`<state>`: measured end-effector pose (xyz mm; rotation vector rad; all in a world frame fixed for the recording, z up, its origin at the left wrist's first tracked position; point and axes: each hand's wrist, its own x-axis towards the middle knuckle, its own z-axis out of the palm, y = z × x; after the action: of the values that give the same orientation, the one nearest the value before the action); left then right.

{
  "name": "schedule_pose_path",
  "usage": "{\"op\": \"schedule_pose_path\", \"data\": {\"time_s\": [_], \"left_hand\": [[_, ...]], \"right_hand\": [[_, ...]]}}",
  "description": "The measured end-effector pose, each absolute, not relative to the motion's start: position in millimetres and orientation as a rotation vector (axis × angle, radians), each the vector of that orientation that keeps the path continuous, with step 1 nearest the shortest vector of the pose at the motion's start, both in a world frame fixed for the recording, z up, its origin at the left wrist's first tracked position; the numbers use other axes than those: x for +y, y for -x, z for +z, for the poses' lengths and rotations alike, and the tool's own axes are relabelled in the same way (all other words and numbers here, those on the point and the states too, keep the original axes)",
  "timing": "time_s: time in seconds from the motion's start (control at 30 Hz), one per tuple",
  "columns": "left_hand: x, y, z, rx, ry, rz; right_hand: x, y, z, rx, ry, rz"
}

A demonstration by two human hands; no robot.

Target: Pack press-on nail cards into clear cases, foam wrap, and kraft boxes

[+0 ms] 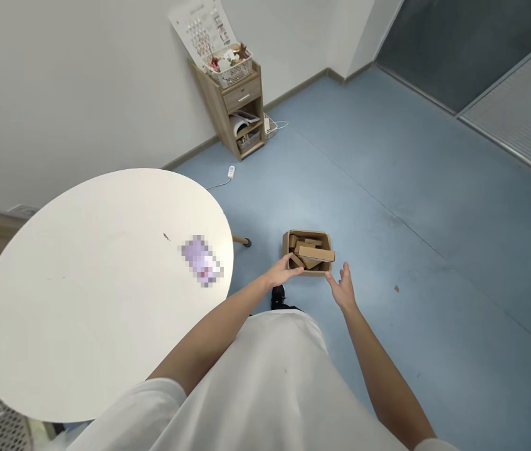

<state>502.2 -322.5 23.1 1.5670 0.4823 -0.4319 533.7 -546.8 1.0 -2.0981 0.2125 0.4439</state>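
An open cardboard box (286, 252) is in front of my legs, above the blue floor or on it; which, I cannot tell. Several smaller brown boxes lie inside it, and a long one (316, 254) rests on top and reaches over the right edge. My left hand (284, 272) is at the box's near left corner, thumb and fingers apart. At the near right corner my right hand (342, 289) is spread, its thumb close to the box and its fingers pointing up. Neither hand is closed on anything.
A round white table (105, 294) stands on the left, with a blurred purple item (200, 260) on it. A wooden cabinet (242, 94) holding a white basket (234, 73) is by the wall. A white power strip (231, 172) and its cable lie between them.
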Motion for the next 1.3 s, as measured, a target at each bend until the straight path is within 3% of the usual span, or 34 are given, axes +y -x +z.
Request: {"op": "schedule_pose_path", "data": {"time_s": [0.27,0.6,1.0,1.3], "left_hand": [[-279.3,-428.7,29.0,0.686,-1.471,-0.314],[-218.7,-275.2,68.5,1.042,-1.419,0.133],[-178.9,-75.3,63.3,1.373,-1.356,0.475],[-177.3,8.9,72.4,1.643,-1.24,0.479]], "right_hand": [[-520.5,-524.8,8.6,-0.01,2.136,0.505],[-359.3,-462.1,47.3,-0.891,1.958,0.57],[-221.5,-280.6,89.2,-1.585,1.658,1.034],[-156.4,-225.8,85.1,-1.978,1.45,1.446]]}}
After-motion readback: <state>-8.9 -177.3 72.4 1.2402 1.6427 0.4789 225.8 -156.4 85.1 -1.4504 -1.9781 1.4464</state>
